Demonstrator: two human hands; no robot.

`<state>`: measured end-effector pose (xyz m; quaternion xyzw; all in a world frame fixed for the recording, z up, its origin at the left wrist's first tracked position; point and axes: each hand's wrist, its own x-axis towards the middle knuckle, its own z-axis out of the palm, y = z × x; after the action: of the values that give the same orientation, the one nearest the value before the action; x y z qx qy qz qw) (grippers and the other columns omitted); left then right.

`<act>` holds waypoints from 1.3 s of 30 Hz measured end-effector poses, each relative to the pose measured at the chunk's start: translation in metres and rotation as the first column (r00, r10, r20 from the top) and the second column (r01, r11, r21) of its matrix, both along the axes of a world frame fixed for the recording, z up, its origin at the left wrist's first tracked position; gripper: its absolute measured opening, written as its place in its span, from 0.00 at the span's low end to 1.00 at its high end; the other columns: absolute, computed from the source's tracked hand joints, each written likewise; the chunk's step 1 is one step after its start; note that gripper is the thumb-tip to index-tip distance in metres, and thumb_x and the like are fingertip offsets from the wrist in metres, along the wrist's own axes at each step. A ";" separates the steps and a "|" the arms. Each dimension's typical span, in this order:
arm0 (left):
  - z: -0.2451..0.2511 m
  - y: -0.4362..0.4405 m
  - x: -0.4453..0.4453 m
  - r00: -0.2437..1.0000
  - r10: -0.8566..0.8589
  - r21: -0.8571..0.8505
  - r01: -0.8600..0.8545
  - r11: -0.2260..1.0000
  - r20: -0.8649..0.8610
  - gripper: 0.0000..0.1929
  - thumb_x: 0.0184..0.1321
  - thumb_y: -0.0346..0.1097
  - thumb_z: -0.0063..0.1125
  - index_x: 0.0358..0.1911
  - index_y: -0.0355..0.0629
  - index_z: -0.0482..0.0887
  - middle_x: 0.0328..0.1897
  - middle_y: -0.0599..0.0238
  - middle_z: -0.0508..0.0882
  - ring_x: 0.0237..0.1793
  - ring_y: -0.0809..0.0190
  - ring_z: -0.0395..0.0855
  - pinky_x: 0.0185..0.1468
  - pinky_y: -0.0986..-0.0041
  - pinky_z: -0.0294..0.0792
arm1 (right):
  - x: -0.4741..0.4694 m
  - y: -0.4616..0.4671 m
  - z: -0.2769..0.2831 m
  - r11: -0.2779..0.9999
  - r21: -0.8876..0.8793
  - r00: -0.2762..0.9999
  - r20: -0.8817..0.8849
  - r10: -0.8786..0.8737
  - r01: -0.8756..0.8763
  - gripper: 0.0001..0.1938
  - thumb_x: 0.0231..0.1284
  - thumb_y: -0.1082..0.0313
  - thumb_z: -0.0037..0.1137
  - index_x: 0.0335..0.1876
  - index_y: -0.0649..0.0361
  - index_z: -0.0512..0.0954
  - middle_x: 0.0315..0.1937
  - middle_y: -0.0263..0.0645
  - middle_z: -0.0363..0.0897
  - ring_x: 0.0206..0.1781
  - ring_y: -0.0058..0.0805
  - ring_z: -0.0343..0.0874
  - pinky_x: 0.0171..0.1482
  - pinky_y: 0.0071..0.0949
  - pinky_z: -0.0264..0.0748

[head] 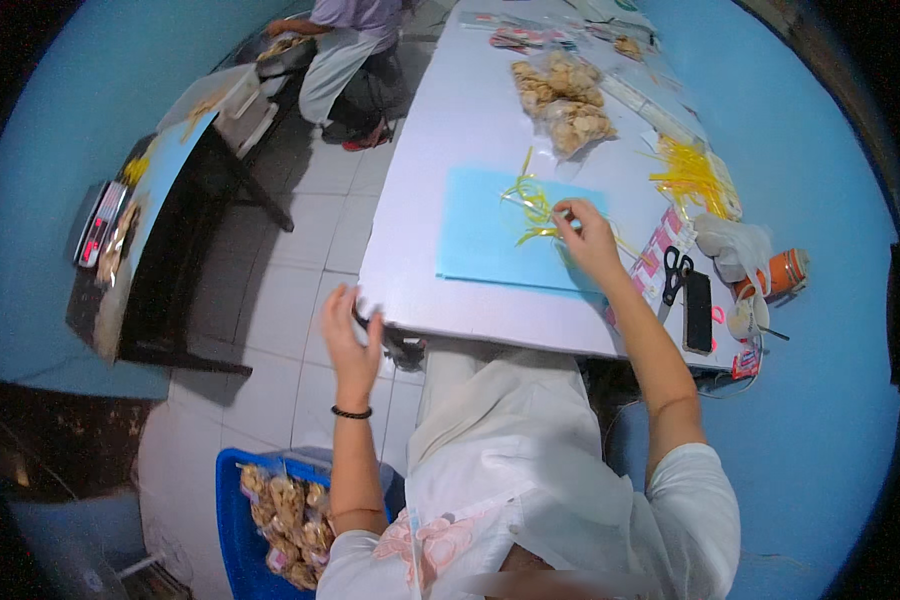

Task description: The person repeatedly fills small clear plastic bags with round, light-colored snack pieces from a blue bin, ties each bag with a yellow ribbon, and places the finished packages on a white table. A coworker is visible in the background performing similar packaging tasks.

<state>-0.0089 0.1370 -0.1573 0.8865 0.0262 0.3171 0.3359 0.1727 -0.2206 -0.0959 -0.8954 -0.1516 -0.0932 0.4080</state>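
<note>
My left hand (350, 341) is raised beside the front left corner of the white table (409, 247), fingers apart and nothing in it. A dark bracelet (352, 412) circles that wrist. Over a light blue sheet or mat (480, 232) on the table, my right hand (591, 238) has its thumb and fingertips drawn together at a loose bunch of yellow ties or ribbons (531, 201). Whether a strand is pinched between them cannot be made out. Beyond the mat lie clear plastic bags of brown chips or crackers (570, 101).
To the right are black-handled scissors (675, 274), a phone (697, 311), a cup (747, 319), an orange container (784, 271) and more yellow strips (690, 176). A blue bin (232, 517) of filled bags stands at my left. Further off, a person (352, 52) sits near a dark side table (187, 247).
</note>
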 end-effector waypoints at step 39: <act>0.093 -0.146 -0.018 0.768 -0.596 -0.783 0.512 0.353 0.234 0.62 0.39 0.37 0.85 0.73 0.39 0.43 0.70 0.55 0.65 0.71 0.54 0.67 0.72 0.61 0.62 | -0.155 0.033 0.056 0.825 0.371 0.872 -0.073 0.484 -0.426 0.66 0.36 0.55 0.83 0.78 0.61 0.43 0.70 0.47 0.66 0.70 0.43 0.68 0.71 0.39 0.65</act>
<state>-0.0267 -0.0088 -0.0638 0.5975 -0.1172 0.0945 0.7876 0.0174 -0.1878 -0.0400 -0.7526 -0.3086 0.0560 0.5790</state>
